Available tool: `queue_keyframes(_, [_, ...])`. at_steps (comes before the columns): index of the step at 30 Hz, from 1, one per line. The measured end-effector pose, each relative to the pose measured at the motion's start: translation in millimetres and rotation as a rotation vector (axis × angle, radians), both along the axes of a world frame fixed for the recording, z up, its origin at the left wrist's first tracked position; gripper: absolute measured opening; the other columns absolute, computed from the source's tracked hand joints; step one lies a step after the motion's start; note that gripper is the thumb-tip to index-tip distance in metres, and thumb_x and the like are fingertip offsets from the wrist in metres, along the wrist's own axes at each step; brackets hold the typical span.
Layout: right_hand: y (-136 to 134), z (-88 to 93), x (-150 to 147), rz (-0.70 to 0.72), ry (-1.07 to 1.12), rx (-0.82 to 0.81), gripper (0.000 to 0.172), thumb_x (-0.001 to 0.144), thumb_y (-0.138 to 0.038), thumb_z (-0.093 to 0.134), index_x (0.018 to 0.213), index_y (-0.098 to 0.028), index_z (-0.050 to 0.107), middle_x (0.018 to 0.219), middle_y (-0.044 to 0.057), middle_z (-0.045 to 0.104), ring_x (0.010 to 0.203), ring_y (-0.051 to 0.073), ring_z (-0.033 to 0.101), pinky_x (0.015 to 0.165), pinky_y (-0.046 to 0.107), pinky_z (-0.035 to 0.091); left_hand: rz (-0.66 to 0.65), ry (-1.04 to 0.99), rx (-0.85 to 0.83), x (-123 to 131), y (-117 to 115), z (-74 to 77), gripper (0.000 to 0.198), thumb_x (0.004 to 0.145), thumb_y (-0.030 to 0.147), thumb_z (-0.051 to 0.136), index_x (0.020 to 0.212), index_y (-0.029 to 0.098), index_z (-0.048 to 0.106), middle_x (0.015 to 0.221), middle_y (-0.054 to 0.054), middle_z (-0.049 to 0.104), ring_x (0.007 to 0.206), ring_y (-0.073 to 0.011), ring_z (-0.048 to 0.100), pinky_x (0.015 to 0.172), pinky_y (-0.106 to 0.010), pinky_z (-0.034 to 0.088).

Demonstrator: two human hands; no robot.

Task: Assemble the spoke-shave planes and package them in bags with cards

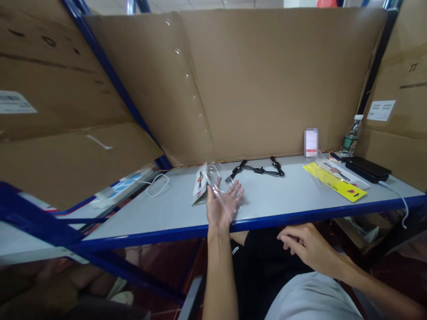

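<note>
My left hand [224, 206] is palm up at the table's front edge, its fingers stretched and spread. Clear plastic packaging [216, 171] lies against the palm and fingers. A printed card [200, 183] joins it on the left, leaning beside my thumb; whether the hand or the table bears the package is unclear. Just beyond my fingertips, a black strap with buckles [259, 170] lies spread in a zigzag on the table. My right hand [305, 242] hovers over my lap below the table edge, fingers loosely curled, with nothing visible in them.
On the right of the table [167, 215] lie a yellow-topped package [335, 181] and a black device [367, 169] with a white cable. Behind them stand a phone-like screen [311, 143] and a water bottle [351, 138]. Cardboard walls [260, 84] and blue posts [110, 71] enclose the table.
</note>
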State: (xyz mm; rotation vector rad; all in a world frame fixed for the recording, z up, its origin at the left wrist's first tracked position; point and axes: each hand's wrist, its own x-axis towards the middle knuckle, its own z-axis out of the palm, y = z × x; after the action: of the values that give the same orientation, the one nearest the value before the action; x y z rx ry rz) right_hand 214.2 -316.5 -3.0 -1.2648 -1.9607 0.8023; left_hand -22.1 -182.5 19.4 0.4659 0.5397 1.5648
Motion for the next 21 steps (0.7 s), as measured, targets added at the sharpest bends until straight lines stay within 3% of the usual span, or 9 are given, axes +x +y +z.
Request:
queue_keyframes(4, [26.2, 17.8, 4.6, -0.095, -0.156, 0.206, 0.031, 0.101, -0.031, 0.049, 0.091, -0.020, 0.077, 0.083, 0.005, 0.077, 0.073, 0.017, 0.069, 0.070, 0.027, 0.045, 0.002, 0.033, 0.008, 3.6, -0.5, -10.1, 0.055, 0.099, 0.063, 0.040, 0.145, 0.034, 0.045, 0.120, -0.014, 0.062, 0.100, -0.0229, 0.069, 0.087, -0.040, 0.058])
queue_keyframes(10, [109.2, 37.9, -6.9, -0.212, -0.510, 0.257, 0.028, 0.100, -0.027, 0.050, 0.100, -0.022, 0.078, 0.096, 0.008, 0.078, 0.092, 0.024, 0.071, 0.081, 0.031, 0.045, 0.337, -0.054, 0.018, 6.5, -9.1, -8.6, 0.061, 0.097, 0.070, 0.031, 0.139, 0.030, 0.047, 0.121, -0.014, 0.062, 0.107, -0.0222, 0.067, 0.097, -0.038, 0.054])
queue_keyframes(15, [197.9, 47.5, -72.7, -0.090, -0.664, 0.395, 0.040, 0.102, -0.035, 0.050, 0.131, -0.013, 0.065, 0.131, 0.021, 0.065, 0.124, 0.034, 0.056, 0.095, 0.041, 0.046, 0.405, 0.004, 0.072, 7.0, -11.1, -10.8, 0.057, 0.094, 0.072, 0.037, 0.134, 0.033, 0.051, 0.124, -0.011, 0.063, 0.113, -0.0228, 0.066, 0.100, -0.040, 0.053])
queue_keyframes(17, [226.8, 47.1, -103.8, -0.030, -0.674, 0.376, 0.047, 0.102, -0.045, 0.050, 0.138, -0.016, 0.061, 0.142, 0.022, 0.056, 0.132, 0.038, 0.049, 0.103, 0.050, 0.042, 0.410, 0.021, 0.070, 6.4, -12.0, -12.1, 0.055, 0.095, 0.071, 0.037, 0.132, 0.033, 0.051, 0.124, -0.011, 0.063, 0.114, -0.0224, 0.066, 0.100, -0.040, 0.053])
queue_keyframes(21, [255.7, 35.3, -149.0, 0.052, -0.664, 0.239, 0.058, 0.101, -0.057, 0.047, 0.146, -0.020, 0.054, 0.158, 0.022, 0.040, 0.142, 0.042, 0.038, 0.112, 0.063, 0.029, 0.392, 0.039, 0.073, 4.8, -13.7, -11.8, 0.052, 0.097, 0.068, 0.036, 0.132, 0.033, 0.052, 0.126, -0.011, 0.063, 0.114, -0.0219, 0.066, 0.100, -0.039, 0.053])
